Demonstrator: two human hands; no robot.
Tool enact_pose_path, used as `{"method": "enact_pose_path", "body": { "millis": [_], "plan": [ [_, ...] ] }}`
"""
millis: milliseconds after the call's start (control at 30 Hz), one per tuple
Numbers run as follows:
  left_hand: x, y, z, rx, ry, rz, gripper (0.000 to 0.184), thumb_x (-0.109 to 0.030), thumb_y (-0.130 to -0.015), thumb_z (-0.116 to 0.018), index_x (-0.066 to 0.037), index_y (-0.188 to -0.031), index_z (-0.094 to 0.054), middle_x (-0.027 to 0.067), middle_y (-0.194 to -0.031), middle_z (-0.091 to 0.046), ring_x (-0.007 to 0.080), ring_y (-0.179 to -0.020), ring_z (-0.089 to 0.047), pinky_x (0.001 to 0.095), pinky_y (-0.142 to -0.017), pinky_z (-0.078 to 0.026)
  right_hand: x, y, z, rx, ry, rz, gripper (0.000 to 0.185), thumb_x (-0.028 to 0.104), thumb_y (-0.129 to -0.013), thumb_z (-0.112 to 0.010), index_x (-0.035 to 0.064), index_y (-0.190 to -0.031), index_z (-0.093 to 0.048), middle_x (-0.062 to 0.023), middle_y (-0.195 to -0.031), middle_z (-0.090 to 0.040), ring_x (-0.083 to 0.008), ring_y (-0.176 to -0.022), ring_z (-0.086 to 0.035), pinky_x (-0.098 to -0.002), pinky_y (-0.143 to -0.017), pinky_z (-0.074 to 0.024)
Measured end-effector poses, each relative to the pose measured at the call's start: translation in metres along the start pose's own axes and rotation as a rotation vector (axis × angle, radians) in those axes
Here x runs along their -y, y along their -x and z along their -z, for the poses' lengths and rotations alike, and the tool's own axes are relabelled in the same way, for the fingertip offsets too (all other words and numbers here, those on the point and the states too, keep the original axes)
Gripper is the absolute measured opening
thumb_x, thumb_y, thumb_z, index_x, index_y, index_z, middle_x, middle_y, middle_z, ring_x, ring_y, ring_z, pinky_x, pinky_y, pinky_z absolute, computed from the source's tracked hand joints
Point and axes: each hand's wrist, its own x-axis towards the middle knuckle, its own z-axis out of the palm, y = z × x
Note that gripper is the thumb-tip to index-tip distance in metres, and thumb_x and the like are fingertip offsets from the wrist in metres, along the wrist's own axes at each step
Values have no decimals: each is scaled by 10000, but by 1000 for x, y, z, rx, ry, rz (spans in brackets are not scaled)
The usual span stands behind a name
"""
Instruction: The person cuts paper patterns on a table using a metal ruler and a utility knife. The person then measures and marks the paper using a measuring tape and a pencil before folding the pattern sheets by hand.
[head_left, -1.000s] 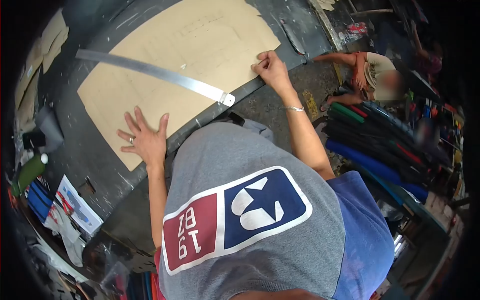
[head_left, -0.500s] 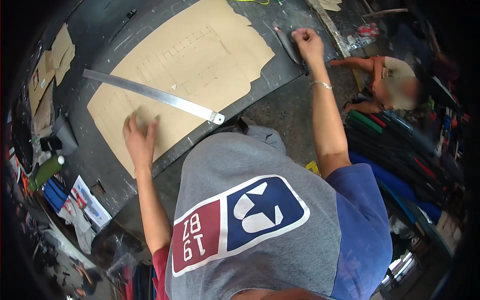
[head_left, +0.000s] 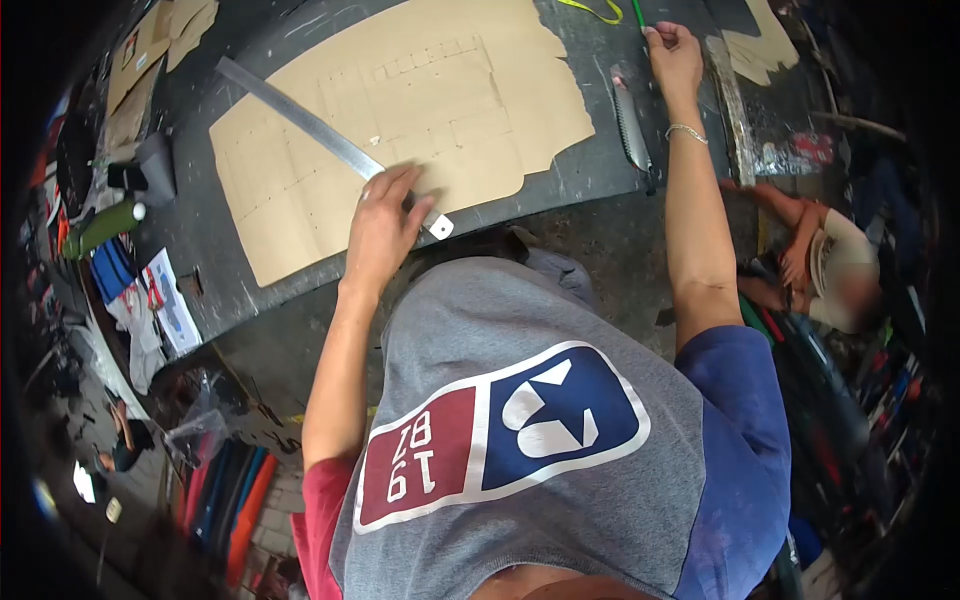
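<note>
L hand (head_left: pixel 380 228) bent over ruler (head_left: pixel 297 117) atop paper (head_left: pixel 425 115), prob. steadying it, pinch unclear; R hand (head_left: pixel 676 62) pinches green pen (head_left: pixel 638 12) by nearest end, prob. handiest

hands (head_left: pixel 380 225) (head_left: pixel 676 65): 2 (the wearer's) | ruler (head_left: pixel 325 129): 1 | large brown sheet (head_left: pixel 300 185): 1 | green stick (head_left: pixel 638 12): 1

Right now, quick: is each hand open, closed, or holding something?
Left hand: partly curled over the metal ruler; grip cannot be told.
Right hand: at the end of a green stick; whether pinching it cannot be told.
</note>
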Motion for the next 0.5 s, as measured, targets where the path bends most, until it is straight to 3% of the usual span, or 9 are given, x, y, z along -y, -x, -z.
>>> {"method": "enact_pose_path", "body": {
  "millis": [33,100,167,267,400,500],
  "plan": [
    [3,-5,-9,-11,-45,-59,413,-252,-944,-741,-44,-1295,-673,149,-1378,-647,362,-1309,-580,443,-1079,-494,-1,-4,-6,52,-227,-113,407,328,-865,-826,58,-1159,-745,-97,-1076,-751,-220,-947,-736,-354,-880,-565],
    [6,-30,-31,-29,-140,-181,442,-245,-938,-739,-57,-1329,-654,140,-1411,-626,362,-1348,-548,451,-1092,-490,0,-14,-13,41,19,29,449,373,-854,-825,74,-1180,-746,-114,-1098,-751,-261,-956,-737,-374,-893,-562],
    [-4,-54,-46,-53,-252,-177,495,-255,-915,-759,-77,-1359,-633,129,-1461,-588,364,-1378,-519,452,-1098,-491,6,-18,-14,46,206,131,496,416,-850,-810,93,-1220,-743,-103,-1110,-773,-281,-957,-749,-377,-899,-559],
    [-19,-85,-53,22,-338,-137,628,-292,-863,-806,-124,-1427,-586,105,-1526,-530,363,-1418,-481,447,-1108,-492,1,-27,-18,183,89,-38,456,394,-853,-809,128,-1216,-743,-56,-1002,-799,-301,-1004,-746,-423,-911,-564],
    [-37,-122,-40,212,-506,-69,923,-366,-746,-896,-205,-1550,-472,86,-1593,-458,364,-1459,-448,467,-1108,-498,1,-31,-9,251,128,-77,402,351,-878,-764,155,-1229,-754,-59,-1061,-799,-302,-1041,-748,-422,-907,-565],
    [-49,-142,-34,321,-601,-19,1147,-399,-669,-944,-256,-1630,-335,98,-1649,-371,390,-1470,-438,526,-1069,-519,-15,-35,-10,227,23,-46,349,268,-909,-737,89,-1208,-758,-63,-951,-797,-238,-914,-756,-362,-812,-561]
  ]
}}
